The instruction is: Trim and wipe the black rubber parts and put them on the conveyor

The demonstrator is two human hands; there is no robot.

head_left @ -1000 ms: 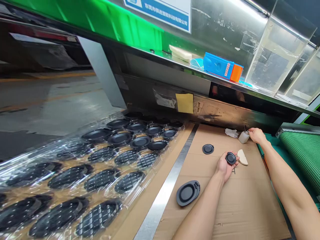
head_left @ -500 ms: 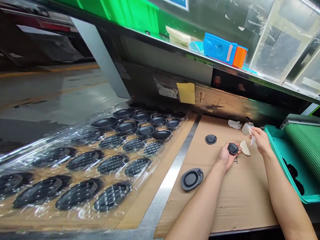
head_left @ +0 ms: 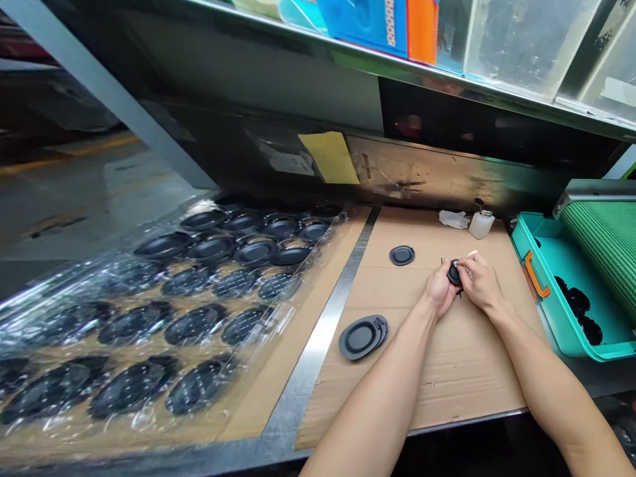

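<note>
Right hand (head_left: 479, 283) moved in, on black disc (head_left: 454, 273) — left hand (head_left: 438, 289) holding

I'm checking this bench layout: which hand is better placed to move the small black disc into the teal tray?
Probably the right hand: it is nearer the teal tray and touches the black disc; the left hand cradles it.

The left hand (head_left: 439, 289) and right hand (head_left: 481, 283) nearly bury the small black disc (head_left: 454, 273)! That white scrap (head_left: 471, 253) is too small to call, and the top edge slices the blue box (head_left: 365, 20).
</note>
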